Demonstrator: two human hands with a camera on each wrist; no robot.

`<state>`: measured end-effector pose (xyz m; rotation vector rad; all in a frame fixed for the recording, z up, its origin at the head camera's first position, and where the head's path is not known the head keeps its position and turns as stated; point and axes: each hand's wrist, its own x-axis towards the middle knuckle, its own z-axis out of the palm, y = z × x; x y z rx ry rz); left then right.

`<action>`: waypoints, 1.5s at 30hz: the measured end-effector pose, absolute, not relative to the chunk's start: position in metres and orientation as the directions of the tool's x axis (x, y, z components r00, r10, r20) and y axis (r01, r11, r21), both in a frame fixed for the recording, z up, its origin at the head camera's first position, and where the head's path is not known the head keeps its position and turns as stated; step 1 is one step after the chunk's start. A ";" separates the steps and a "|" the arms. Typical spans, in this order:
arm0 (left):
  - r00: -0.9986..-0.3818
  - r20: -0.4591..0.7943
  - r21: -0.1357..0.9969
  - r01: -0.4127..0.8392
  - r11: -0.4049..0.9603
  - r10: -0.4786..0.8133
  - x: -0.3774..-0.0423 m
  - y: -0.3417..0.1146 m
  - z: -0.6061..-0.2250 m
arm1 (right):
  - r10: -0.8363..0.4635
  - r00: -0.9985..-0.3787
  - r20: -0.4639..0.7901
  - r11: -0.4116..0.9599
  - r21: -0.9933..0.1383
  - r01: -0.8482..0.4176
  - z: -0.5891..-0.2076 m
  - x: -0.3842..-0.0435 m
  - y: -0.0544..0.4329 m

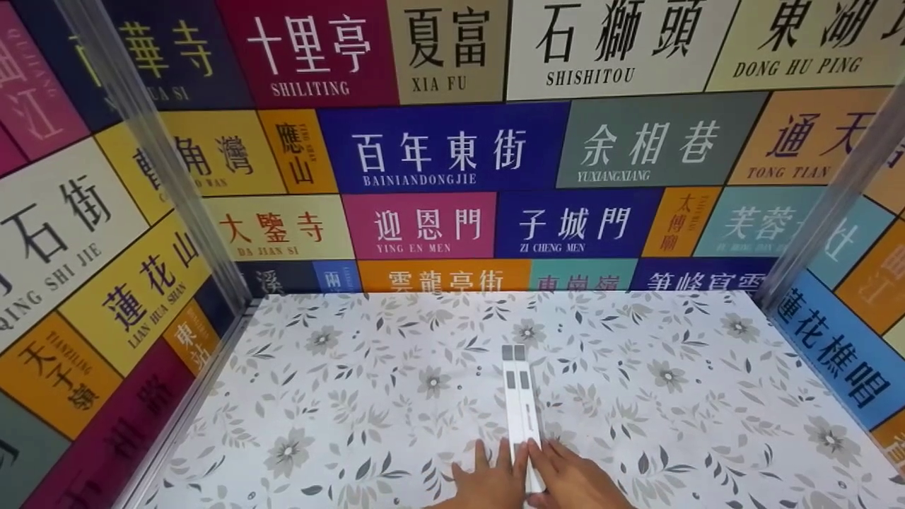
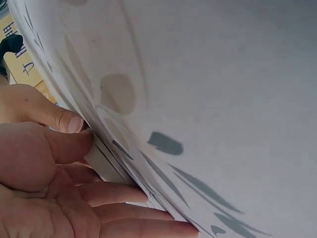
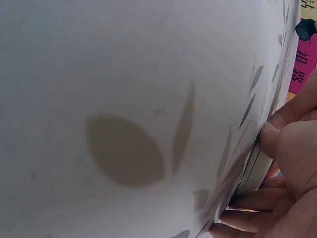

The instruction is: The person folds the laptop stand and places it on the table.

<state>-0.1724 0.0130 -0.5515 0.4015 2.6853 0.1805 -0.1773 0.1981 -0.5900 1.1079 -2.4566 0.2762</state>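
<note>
A folded laptop stand [image 1: 523, 413], slim and silver-white with grey pads at its far end, lies lengthwise on the floral-patterned tabletop. My left hand [image 1: 489, 481] is at its near part from the left, index finger on the stand and the other fingers spread over the tabletop. From the right, my right hand [image 1: 576, 479] holds the same part. In the left wrist view, the stand's pale side [image 2: 106, 166] shows between the left thumb and index finger. The right wrist view has the stand's edge [image 3: 252, 171] between the right thumb and fingers.
The white tabletop [image 1: 368, 339] bears grey flowers and leaves. Colourful sign panels with Chinese lettering [image 1: 445, 148] cover the walls behind and at both sides. Clear upright edges [image 1: 180, 162] stand at the table's back corners.
</note>
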 end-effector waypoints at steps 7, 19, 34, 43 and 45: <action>-0.878 -0.374 0.178 0.246 0.953 0.297 -0.185 0.013 -0.550 | -0.630 -0.711 0.311 0.722 -0.102 -0.684 -0.576 -0.184 0.192; -0.929 -0.267 0.206 0.207 0.956 0.258 -0.227 0.013 -0.544 | -0.554 -0.815 0.169 0.772 -0.262 -0.579 -0.562 -0.232 0.189; -0.925 -0.273 0.186 0.217 0.958 0.263 -0.255 0.009 -0.553 | -0.485 -0.870 0.085 0.794 -0.373 -0.479 -0.566 -0.259 0.189; -0.912 -0.289 0.218 0.233 0.948 0.291 -0.256 0.012 -0.551 | -0.500 -0.858 0.118 0.783 -0.361 -0.507 -0.566 -0.260 0.196; -0.913 -0.286 0.218 0.232 0.948 0.290 -0.256 0.012 -0.551 | -0.496 -0.861 0.112 0.788 -0.359 -0.501 -0.566 -0.260 0.195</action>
